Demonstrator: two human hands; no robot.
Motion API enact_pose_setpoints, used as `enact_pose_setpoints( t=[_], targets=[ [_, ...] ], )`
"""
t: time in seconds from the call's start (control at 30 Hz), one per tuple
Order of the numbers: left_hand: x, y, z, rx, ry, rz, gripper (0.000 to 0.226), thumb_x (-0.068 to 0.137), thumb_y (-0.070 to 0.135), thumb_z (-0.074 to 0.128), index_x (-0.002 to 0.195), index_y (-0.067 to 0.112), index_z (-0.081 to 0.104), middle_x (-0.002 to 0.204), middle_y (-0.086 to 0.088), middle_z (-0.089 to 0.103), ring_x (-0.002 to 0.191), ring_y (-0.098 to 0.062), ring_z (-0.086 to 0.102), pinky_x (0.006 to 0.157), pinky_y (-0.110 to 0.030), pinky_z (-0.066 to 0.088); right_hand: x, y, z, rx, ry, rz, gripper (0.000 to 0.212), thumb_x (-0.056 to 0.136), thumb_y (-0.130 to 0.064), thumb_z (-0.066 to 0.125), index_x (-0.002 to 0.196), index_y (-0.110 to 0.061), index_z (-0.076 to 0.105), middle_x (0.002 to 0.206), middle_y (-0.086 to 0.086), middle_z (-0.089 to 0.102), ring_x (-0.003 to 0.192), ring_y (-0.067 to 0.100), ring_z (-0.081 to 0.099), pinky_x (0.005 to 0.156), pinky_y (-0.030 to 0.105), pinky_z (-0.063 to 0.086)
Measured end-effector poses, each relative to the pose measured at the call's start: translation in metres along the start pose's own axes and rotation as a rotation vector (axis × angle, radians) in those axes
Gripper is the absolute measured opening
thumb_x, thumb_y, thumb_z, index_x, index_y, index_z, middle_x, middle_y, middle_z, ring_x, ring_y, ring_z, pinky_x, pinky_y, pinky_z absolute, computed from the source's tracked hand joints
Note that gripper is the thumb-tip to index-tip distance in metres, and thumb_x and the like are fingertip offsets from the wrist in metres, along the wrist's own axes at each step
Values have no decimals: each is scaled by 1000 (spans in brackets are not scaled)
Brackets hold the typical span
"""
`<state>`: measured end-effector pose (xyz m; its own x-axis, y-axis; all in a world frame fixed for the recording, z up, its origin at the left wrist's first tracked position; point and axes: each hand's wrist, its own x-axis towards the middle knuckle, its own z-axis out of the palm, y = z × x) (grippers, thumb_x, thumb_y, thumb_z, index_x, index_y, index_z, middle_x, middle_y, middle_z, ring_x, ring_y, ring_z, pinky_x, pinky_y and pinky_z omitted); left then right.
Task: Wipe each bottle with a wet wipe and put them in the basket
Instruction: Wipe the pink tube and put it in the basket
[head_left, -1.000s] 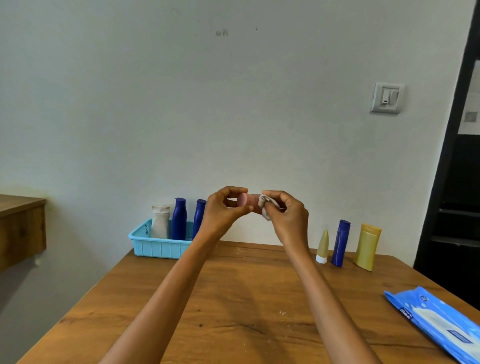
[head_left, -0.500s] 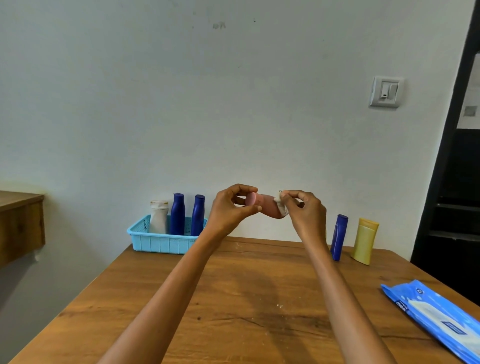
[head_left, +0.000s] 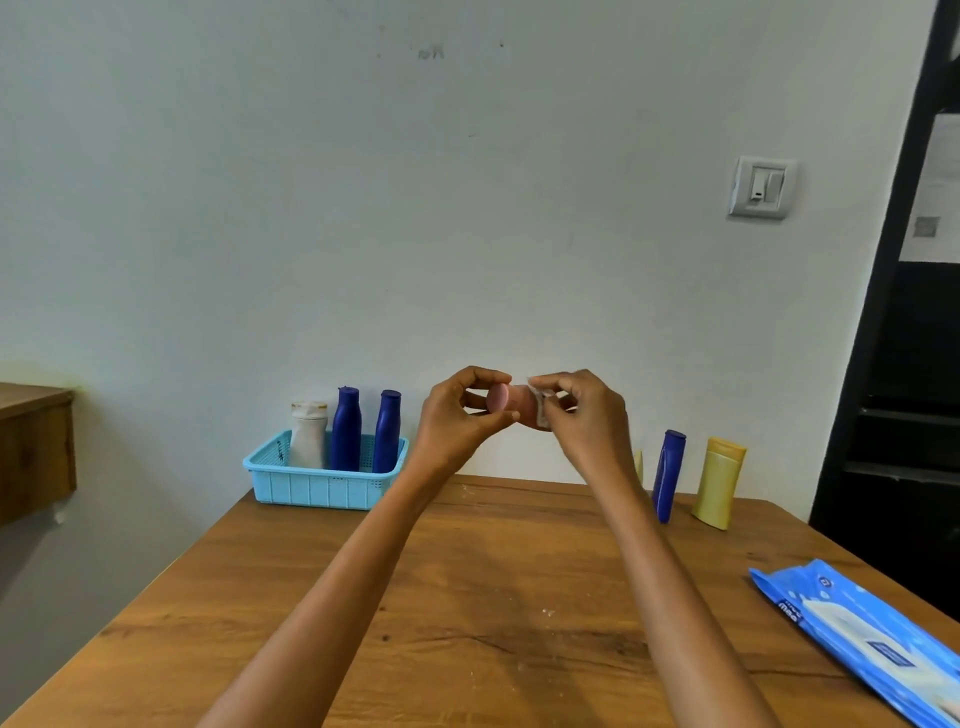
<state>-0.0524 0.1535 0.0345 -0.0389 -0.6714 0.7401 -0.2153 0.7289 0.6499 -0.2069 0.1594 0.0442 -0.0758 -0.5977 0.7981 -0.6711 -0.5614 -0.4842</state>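
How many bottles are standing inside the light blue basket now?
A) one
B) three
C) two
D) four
B: the light blue basket holds a white bottle and two dark blue bottles, all upright; the pink bottle is between the hands.

Pale wall (head_left: 363, 208) with a light switch (head_left: 762, 187), wooden table (head_left: 493, 597), perhaps a dark doorway (head_left: 914, 415).

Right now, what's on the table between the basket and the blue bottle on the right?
Head view: bare wood between the basket and blue bottle, only the forearms crossing above.
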Motion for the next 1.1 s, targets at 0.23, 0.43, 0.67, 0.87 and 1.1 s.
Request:
enact_pose_setpoints(
  t=[0.23, 0.43, 0.67, 0.87, 1.1],
  targets=[
    [-3, -5, 0, 57, -81, -1, 34, 74, 14, 77, 102, 24, 60, 104, 10, 61, 89, -13, 63, 71, -15, 53, -3, 24, -7, 40, -9, 150, 11, 85, -13, 65, 94, -12, 73, 98, 4, 70, 87, 13, 61, 68, 18, 48],
    [-2, -2, 5, 52, -40, 36, 34, 75, 12, 77, 104, 18, 61, 106, 7, 61, 89, -12, 62, 73, -16, 54, -2, 8, -6, 172, -5, 161, 21, 87, -22, 65, 105, -12, 69, 105, -2, 68, 90, 3, 57, 68, 3, 43],
    [-5, -6, -3, 61, -32, 55, 35, 75, 10, 76, 104, 20, 60, 109, 3, 62, 91, -14, 62, 74, -15, 54, -3, 3, -8, 101, -67, 168, 30, 88, -11, 62, 118, -13, 62, 105, 0, 66, 96, 10, 60, 69, 6, 46],
    [-6, -6, 0, 35, -8, 81, 34, 75, 9, 76, 102, 18, 59, 108, 1, 62, 92, -15, 63, 74, -17, 55, 16, -8, -6, 24, -88, 258, 27, 90, -7, 57, 117, -7, 64, 116, 9, 66, 108, 24, 61, 90, 29, 49],
    [-2, -1, -12, 18, 30, 133, 33, 75, 8, 76, 103, 14, 59, 109, -4, 62, 92, -16, 63, 74, -18, 55, 20, -36, -9, 10, -179, 159, 22, 90, -10, 58, 109, -11, 68, 108, 3, 68, 98, 17, 62, 77, 19, 49]
  ],
)
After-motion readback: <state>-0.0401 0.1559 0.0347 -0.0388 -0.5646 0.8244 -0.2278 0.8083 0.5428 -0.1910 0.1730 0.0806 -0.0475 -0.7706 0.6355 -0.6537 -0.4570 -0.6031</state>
